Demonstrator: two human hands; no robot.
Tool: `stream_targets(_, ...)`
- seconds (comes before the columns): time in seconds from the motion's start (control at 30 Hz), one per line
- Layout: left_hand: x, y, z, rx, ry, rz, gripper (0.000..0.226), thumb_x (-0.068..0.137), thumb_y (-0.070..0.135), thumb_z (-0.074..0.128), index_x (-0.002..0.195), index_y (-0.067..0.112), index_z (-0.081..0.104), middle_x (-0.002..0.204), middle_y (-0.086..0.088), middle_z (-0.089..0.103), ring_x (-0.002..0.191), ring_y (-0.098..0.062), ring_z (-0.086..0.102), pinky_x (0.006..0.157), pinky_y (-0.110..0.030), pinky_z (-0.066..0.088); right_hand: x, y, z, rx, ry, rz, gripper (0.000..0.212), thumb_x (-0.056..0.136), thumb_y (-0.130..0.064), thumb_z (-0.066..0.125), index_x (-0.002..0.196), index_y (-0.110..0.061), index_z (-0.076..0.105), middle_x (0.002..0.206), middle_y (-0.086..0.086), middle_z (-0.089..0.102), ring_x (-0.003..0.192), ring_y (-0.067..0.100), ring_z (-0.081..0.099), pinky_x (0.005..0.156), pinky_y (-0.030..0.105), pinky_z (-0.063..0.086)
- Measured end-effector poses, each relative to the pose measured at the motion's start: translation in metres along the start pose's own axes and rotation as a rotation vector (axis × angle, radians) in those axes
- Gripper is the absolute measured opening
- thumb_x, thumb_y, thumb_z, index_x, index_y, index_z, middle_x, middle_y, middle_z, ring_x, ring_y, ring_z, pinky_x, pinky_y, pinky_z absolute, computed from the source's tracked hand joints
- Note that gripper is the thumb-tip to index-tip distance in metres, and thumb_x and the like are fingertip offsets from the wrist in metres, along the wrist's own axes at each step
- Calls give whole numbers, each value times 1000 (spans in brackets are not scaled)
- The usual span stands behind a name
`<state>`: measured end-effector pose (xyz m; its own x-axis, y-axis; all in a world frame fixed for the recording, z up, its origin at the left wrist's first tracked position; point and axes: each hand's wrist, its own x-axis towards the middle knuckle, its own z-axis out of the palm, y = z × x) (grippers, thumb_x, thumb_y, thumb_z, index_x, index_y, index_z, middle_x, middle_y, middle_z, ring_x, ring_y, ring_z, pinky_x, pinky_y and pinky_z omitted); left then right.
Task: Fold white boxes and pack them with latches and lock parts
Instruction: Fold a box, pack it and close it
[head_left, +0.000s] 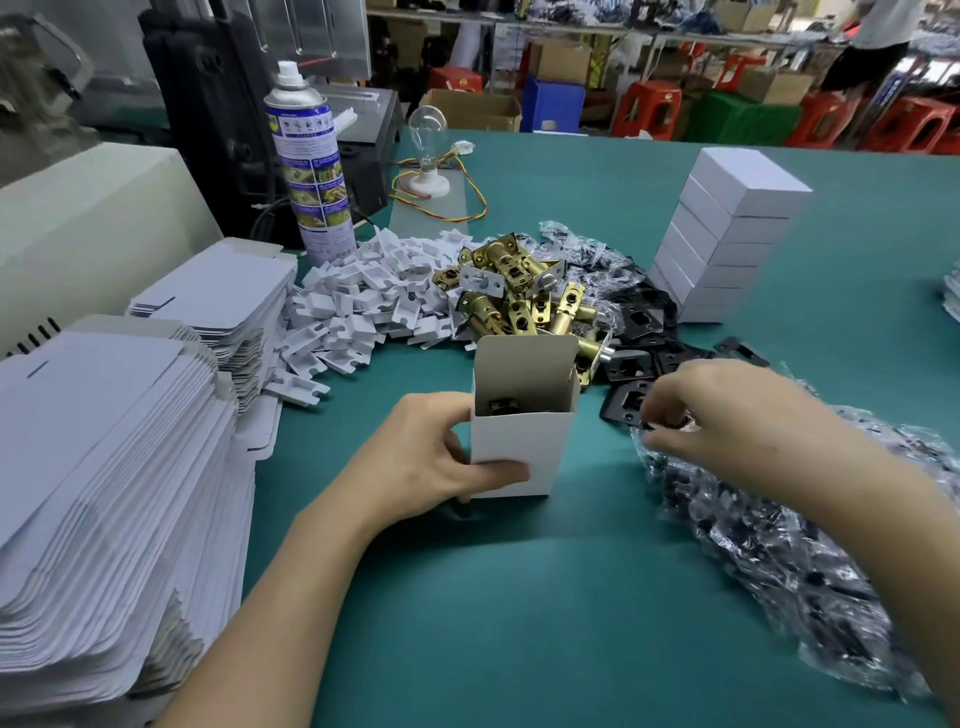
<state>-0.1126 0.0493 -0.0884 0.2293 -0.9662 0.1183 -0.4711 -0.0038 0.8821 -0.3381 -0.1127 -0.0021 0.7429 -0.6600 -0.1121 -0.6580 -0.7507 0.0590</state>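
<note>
Your left hand (431, 457) grips the upright white cardboard box (524, 447), mouth up. Your right hand (737, 415), just right of it, pinches a small bagged part (670, 423); carry it left.

Worker's left hand (431, 457) and right hand (727, 415), both bare; the forearms are likewise bare as far up as can be seen. The right hand shows motion blur.

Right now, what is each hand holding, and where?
Left hand grips the open white box low on its side; right hand pinches something small, too blurred to name.
</note>
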Motion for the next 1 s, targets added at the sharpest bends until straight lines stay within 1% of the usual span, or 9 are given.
stream_targets(0.1,0,0,1,-16,5,4,28,76,32,88,90,50,71,85,11,74,54,-22,69,55,-37,56,5,0,17,-74,24,-6,36,94,-52,64,127,-36,65,115,-7,59,115,17,56,85,33,51)
stream_targets(0.17,0,0,1,-21,0,8,28,76,34,87,91,51,71,87,10,74,56,-27,68,55,-37,57,9,0,24,-109,15,-15,35,97,-49,62,130,-38,64,118,-7,59,119,18,54,83,31,45)
stream_targets(0.3,0,0,1,-20,-8,13,27,73,41,86,90,55,70,87,15,73,57,-25,69,56,-34,57,14,-1,33,-85,1,-50,17,98,-34,63,113,-34,71,114,-7,61,116,19,53,90,32,50)
stream_targets(0.43,0,0,1,-7,-9,18,27,73,43,86,92,53,70,89,15,73,58,-20,69,58,-30,55,18,-4,32,-27,57,-95,2,96,-30,66,94,-31,66,101,-10,55,104,17,54,83,33,49)
stream_targets(0.53,0,-1,0,17,-11,18,30,75,37,88,93,54,70,90,15,73,59,-19,70,59,-28,54,16,-5,18,290,244,-87,8,97,-27,67,90,-29,64,95,-12,59,89,14,61,72,30,46)
stream_targets(0.63,0,0,-1,17,-12,13,28,72,46,86,92,56,68,90,17,72,59,-16,70,59,-30,56,3,-13,-6,845,458,-126,6,97,-17,69,93,-22,67,85,-6,73,76,8,69,65,21,52)
stream_targets(0.77,1,-1,0,4,-7,10,27,69,54,82,93,55,69,92,13,73,59,-20,71,61,-37,58,-11,-33,-29,1354,492,-295,6,98,-5,65,96,-10,67,82,-3,75,71,6,68,64,20,56)
stream_targets(0.83,1,-1,1,3,-7,20,28,71,49,85,93,56,69,91,13,73,60,-24,71,60,-39,59,-12,-48,-27,1304,526,-330,9,95,-3,69,94,-11,67,83,-3,75,73,9,70,67,23,58)
stream_targets(1.0,1,-2,1,-3,-10,19,28,71,50,84,95,53,70,88,12,73,58,-25,71,60,-40,59,-5,-66,-8,602,762,-461,5,94,-2,71,95,-6,69,87,1,68,80,21,63,72,39,52)
